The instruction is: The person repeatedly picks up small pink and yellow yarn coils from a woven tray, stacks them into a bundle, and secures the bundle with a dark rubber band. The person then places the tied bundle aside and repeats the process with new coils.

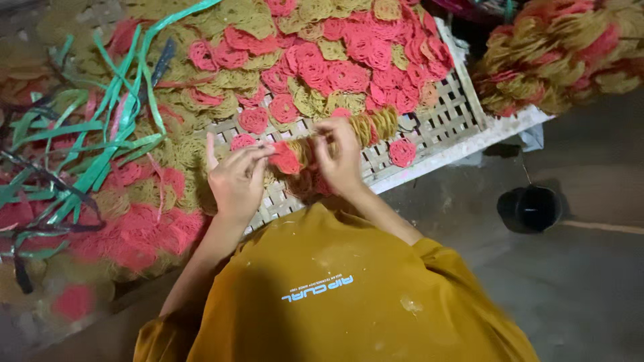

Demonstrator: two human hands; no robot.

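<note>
near the front edge of the woven tray (443, 127), in the head view, a stack of red and yellow lacy discs (335, 137) lies with its long axis left to right. the left hand (236, 179) pinches its red end; the right hand (341, 157) closes on the middle, nearer the yellow end.

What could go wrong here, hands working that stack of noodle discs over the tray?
1. The left hand and right hand hold a stack of round pink and yellow lacy noodle discs by the fingers; brittle-looking discs may crack or slip out.
2. The woven bamboo tray overhangs its support; loose discs near its edge could slide off.
</note>
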